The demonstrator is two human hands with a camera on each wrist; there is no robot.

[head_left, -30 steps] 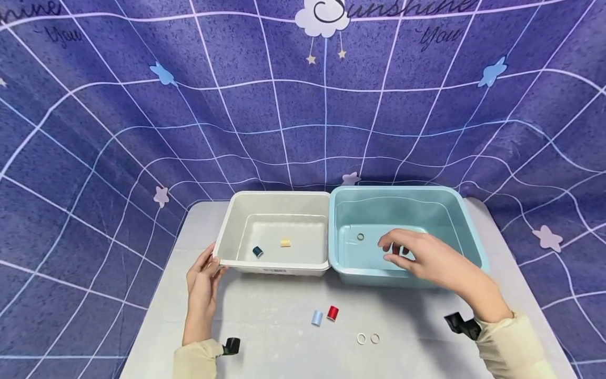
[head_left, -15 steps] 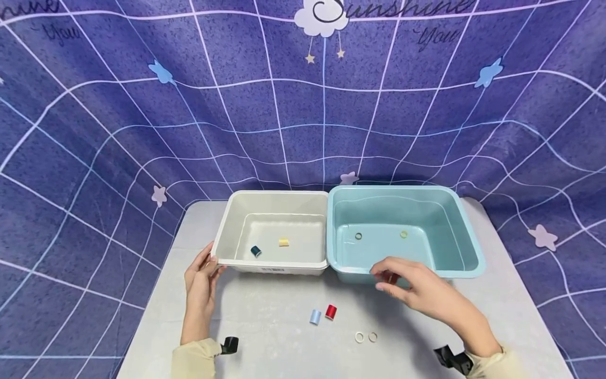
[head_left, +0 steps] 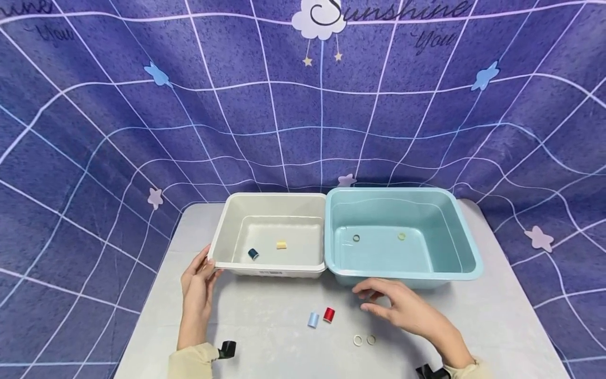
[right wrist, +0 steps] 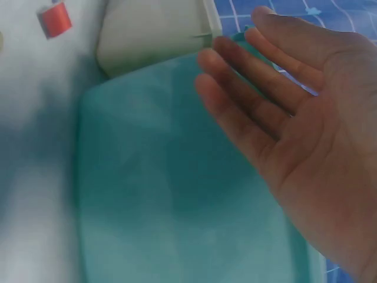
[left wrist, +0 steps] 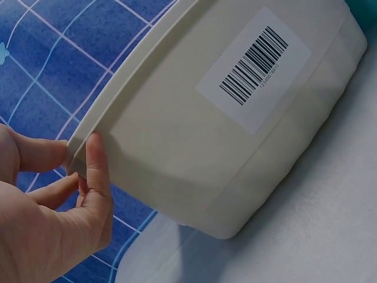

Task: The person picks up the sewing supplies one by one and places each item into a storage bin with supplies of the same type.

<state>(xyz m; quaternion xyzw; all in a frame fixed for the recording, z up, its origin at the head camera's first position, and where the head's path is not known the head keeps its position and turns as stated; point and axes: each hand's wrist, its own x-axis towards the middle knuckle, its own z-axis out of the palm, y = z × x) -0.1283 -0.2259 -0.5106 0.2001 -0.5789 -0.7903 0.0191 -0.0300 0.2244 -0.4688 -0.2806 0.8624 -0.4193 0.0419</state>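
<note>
My left hand (head_left: 196, 287) pinches the front left corner of the white plastic bin (left wrist: 159, 147), thumb and fingers at its rim. In front of the teal bin (head_left: 402, 276), my right hand (head_left: 402, 310) hovers over the table with nothing in it, its fingers loosely bent. Inside the white bin lie a dark thread spool (head_left: 253, 254) and a yellow spool (head_left: 281, 245). Two rings lie on the teal bin's floor, a dark ring (head_left: 356, 238) and a yellowish ring (head_left: 401, 236). On the table are a light blue spool (head_left: 313, 319), a red spool (head_left: 329, 315), a pale ring (head_left: 357, 340) and another ring (head_left: 371, 339).
Both bins stand side by side at the back of the pale table (head_left: 265, 337). A blue curtain (head_left: 303, 105) with a grid pattern hangs behind and on both sides. A barcode label (left wrist: 253, 71) is stuck on the white bin's front.
My right hand has come out from over the teal bin toward the front and left, uncovering the yellowish ring on the bin's floor. The left hand keeps its hold on the white bin.
</note>
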